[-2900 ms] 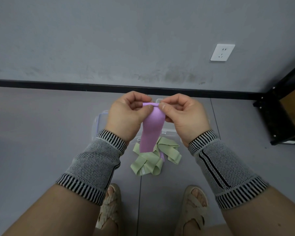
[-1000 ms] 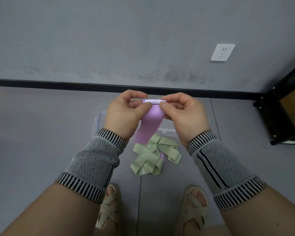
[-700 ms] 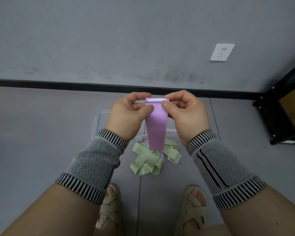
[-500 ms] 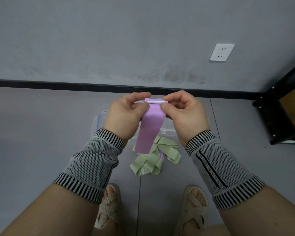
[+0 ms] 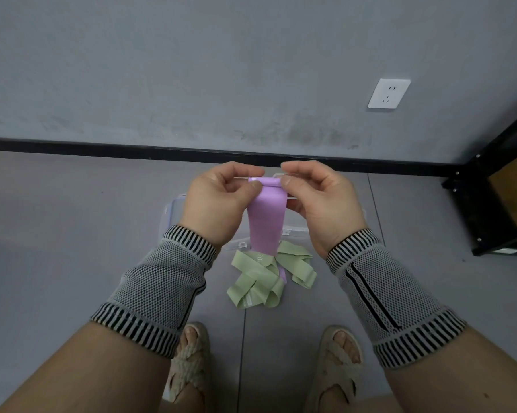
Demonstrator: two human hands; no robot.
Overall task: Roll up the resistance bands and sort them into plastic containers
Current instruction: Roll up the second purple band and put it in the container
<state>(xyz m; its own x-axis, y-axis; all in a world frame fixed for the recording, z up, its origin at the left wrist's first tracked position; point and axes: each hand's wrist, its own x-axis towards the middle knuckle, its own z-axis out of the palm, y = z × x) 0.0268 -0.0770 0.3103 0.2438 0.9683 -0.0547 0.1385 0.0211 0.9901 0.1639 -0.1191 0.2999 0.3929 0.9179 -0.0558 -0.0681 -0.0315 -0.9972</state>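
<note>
Since before, slightly more of the purple band (image 5: 266, 219) is wound at its top. Both the left hand (image 5: 218, 204) and right hand (image 5: 322, 201) pinch that roll tight; its tail hangs above the clear container (image 5: 173, 208), beyond the green bands (image 5: 260, 281).

Grey wall (image 5: 191, 70) fills the upper frame, scuffed low at centre-right. White socket (image 5: 388, 93) upper right. Black baseboard (image 5: 102, 146) runs across mid-frame. Grey tiled floor (image 5: 57, 234) below. Black metal shelf (image 5: 489, 186) at right edge, cardboard box (image 5: 516, 189) on it.
</note>
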